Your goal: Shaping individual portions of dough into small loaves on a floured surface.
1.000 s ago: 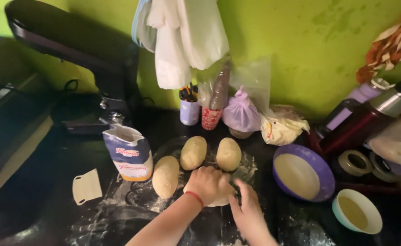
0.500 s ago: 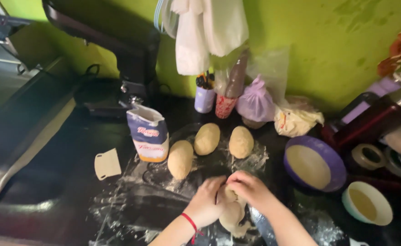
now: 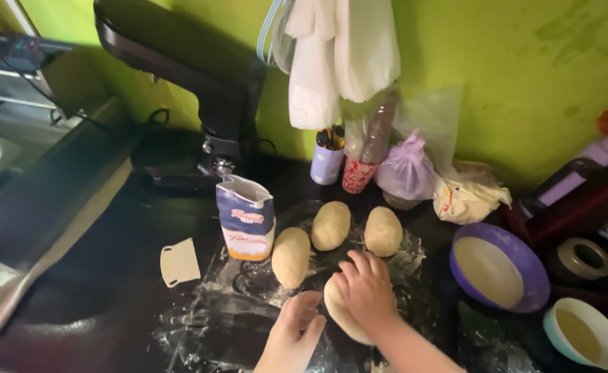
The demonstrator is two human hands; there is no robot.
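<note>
A pale lump of dough (image 3: pixel 342 314) lies on the floured black counter (image 3: pixel 110 276), nearest the person of four; three shaped loaves (image 3: pixel 331 225) sit just behind it. The right hand (image 3: pixel 366 290) presses flat on top of it, fingers spread, gripping nothing. The left hand (image 3: pixel 291 335) rests open beside its left edge, barely touching. Shaping looks underway. A next move would call for both palms cupping and rolling. Flour bag (image 3: pixel 246 217), scraper (image 3: pixel 179 262) and purple bowl (image 3: pixel 499 268) stand around
</note>
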